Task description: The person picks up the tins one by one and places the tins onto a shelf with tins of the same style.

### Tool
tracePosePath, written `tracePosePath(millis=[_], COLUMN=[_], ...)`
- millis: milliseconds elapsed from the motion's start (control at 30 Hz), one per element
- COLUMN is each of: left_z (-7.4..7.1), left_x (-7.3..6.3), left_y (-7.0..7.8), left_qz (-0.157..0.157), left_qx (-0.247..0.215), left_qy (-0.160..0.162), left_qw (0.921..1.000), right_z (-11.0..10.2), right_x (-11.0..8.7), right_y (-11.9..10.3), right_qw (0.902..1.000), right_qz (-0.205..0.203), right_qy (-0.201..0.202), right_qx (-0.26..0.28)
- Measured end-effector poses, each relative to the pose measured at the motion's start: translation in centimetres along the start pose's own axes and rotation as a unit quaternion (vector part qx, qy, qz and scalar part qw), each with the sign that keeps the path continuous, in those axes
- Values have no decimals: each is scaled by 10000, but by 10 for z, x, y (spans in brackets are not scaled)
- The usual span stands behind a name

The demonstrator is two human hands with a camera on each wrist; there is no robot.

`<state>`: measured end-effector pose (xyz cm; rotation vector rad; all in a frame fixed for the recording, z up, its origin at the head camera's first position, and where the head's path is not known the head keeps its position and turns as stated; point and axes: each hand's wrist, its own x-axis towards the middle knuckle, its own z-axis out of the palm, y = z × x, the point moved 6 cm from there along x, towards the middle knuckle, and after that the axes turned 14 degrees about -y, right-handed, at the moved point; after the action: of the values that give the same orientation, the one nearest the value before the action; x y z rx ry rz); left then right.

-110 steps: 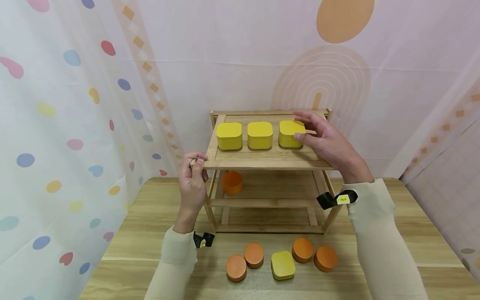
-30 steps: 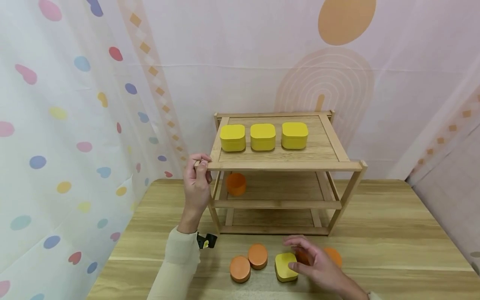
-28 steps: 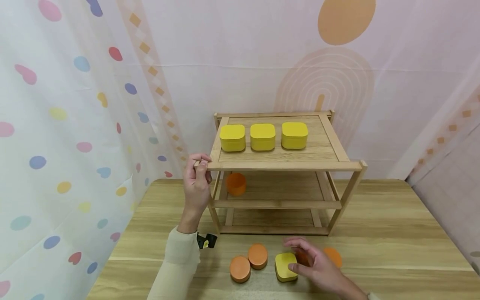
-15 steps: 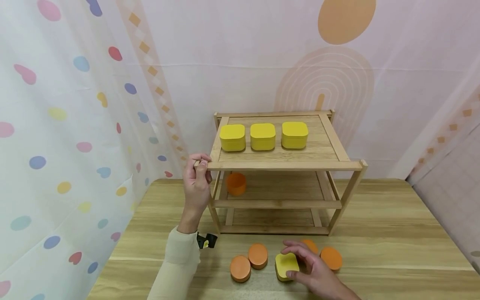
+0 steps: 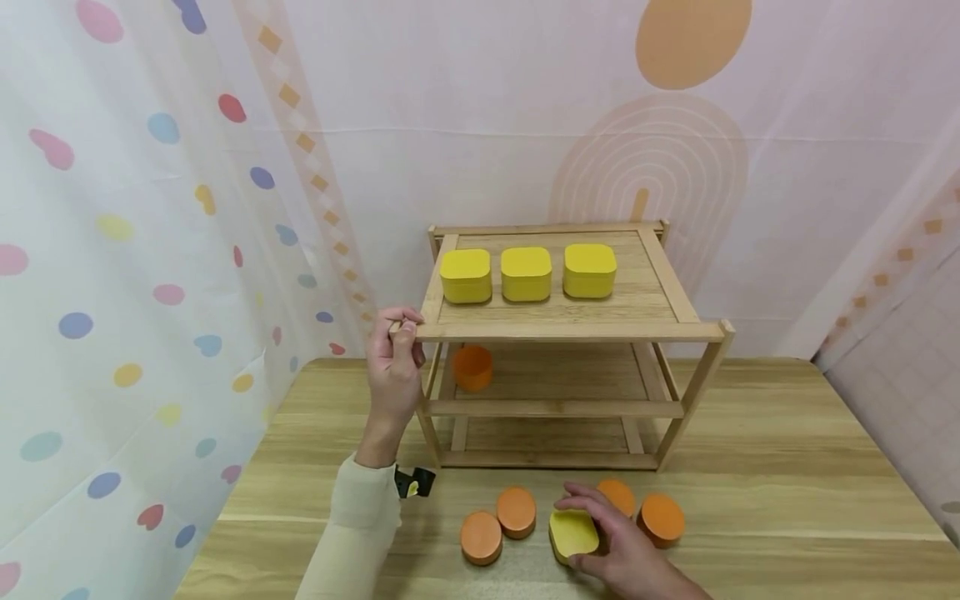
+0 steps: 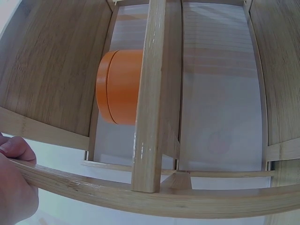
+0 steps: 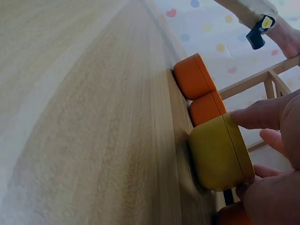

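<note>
My left hand (image 5: 393, 371) grips the front left corner of a three-tier wooden shelf rack (image 5: 555, 332). On the table, my right hand (image 5: 622, 546) holds a square yellow tin (image 5: 573, 533) between thumb and fingers, at opposite sides of its lid in the right wrist view. That tin rests close over the table top. Three matching yellow tins, the nearest to the right end being one tin (image 5: 589, 271), stand in a row on the top shelf. A round orange tin (image 6: 124, 86) sits on the middle shelf's left side.
Two round orange tins, one of them the front tin (image 5: 481, 537), lie left of the held yellow tin. Two more, including the outer orange tin (image 5: 661, 519), lie to its right. A patterned curtain (image 5: 465, 125) hangs behind the wooden table (image 5: 787, 467).
My right hand has come down from the rightmost yellow tin on the top shelf to the yellow tin on the table, its fingers closing round it. My left hand keeps its grip.
</note>
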<state>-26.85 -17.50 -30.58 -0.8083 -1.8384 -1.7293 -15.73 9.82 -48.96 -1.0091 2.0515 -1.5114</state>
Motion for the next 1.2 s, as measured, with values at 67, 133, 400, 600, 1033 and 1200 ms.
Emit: tracePosePath(millis=[67, 133, 400, 600, 1033, 1200], left_z=[0, 0, -1, -2, -1, -1], left_x=[0, 0, 0, 0, -1, -1], left_y=[0, 0, 1, 2, 0, 0], left_qz=[15, 43, -6, -36, 74, 76], left_qx=[-11, -3, 56, 166, 78, 107], left_qy=[-7, -1, 36, 49, -4, -31], left_qw=[10000, 10000, 10000, 9998, 9999, 9999], right_z=[-1, -1, 2, 5, 6, 7], right_x=[0, 0, 6, 12, 14, 13], right_y=[1, 1, 4, 13, 24, 24], right_qw=[9999, 9998, 9989, 9926, 9886, 9884], right_qz=[120, 175, 316, 1017, 1165, 1068], right_qy=[-9, 21, 21, -49, -380, -504], right_qx=[-11, 4, 343, 666, 879, 955])
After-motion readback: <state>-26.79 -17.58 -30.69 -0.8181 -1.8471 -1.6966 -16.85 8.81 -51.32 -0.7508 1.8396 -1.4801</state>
